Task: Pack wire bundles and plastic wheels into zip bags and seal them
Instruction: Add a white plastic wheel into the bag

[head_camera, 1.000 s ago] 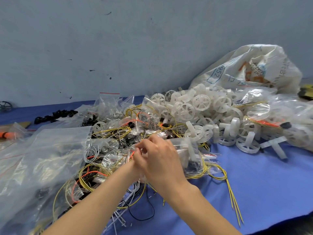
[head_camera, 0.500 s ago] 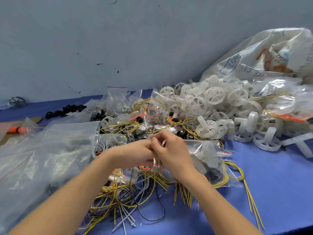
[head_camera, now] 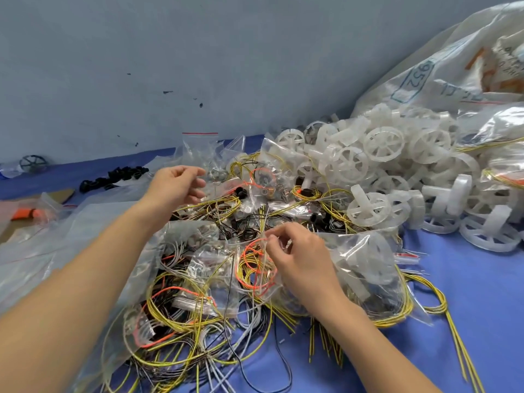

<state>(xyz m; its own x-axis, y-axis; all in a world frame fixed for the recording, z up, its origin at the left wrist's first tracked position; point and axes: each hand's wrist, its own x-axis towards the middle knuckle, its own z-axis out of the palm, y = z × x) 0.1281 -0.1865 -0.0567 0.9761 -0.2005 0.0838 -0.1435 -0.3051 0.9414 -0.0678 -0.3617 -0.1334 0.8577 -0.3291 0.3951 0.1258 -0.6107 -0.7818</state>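
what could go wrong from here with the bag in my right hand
The right hand alone pinches the bag at one edge, so its zip may not close fully. The loose wires tangled beside it could snag when it is lifted. The left hand, empty over the far bags, could catch wire loops there.

Bright, even light falls from above, so shadows are faint, with only a thin soft one beneath my right hand [head_camera: 297,259]. The zip bag [head_camera: 365,268] I pinch flashes white glare streaks just right of my fingers. Left of my grip, the clear plastic sheets [head_camera: 56,236] wash into pale haze. Beyond it, my left hand [head_camera: 175,185] looks slightly smeared. Far right of the grip the sack [head_camera: 453,66] stretches and the foot of the wall [head_camera: 198,66] tilts, bent by the wide lens.
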